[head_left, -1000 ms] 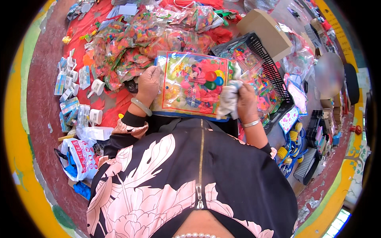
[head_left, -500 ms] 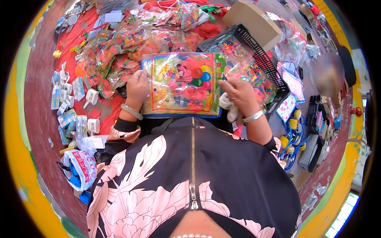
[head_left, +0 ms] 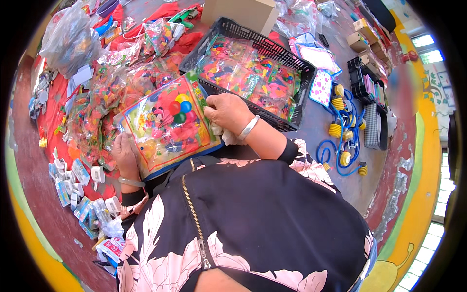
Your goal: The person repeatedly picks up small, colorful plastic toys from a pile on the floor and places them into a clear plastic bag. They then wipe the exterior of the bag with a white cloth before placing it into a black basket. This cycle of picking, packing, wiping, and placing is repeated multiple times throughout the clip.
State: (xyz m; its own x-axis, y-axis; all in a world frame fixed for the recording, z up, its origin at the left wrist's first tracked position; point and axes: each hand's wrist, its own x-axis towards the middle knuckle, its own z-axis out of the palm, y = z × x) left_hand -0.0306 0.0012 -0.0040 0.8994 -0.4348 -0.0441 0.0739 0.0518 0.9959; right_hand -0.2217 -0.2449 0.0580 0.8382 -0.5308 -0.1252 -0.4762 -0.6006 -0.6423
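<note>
A flat clear plastic pack of balloons [head_left: 165,122], printed with a cartoon mouse and coloured balloons, is held tilted in front of my chest. My left hand [head_left: 125,151] grips its lower left edge, and my right hand [head_left: 228,113] pinches the right edge near the top. A crumpled whitish cloth [head_left: 228,135] sits under my right hand; whether the fingers hold it too is hidden. Just beyond, a black plastic crate [head_left: 305,97] contains several similar colourful packs [head_left: 233,73]. To the left lies a heap of small bags with bright contents [head_left: 104,90].
Right of the crate are blue tubes with yellow bellows pumps [head_left: 335,130], patterned pouches [head_left: 321,87] and a dark basket [head_left: 375,131]. White-handled items and small boxes [head_left: 80,173] lie at the left. A cardboard box [head_left: 238,14] stands behind the crate, and a clear plastic bag [head_left: 68,44] lies far left.
The view has swung to the right, bringing the whole crate into sight. The balloon pack has gone from level to tilted, its right side higher. Both hands keep their grip on it.
</note>
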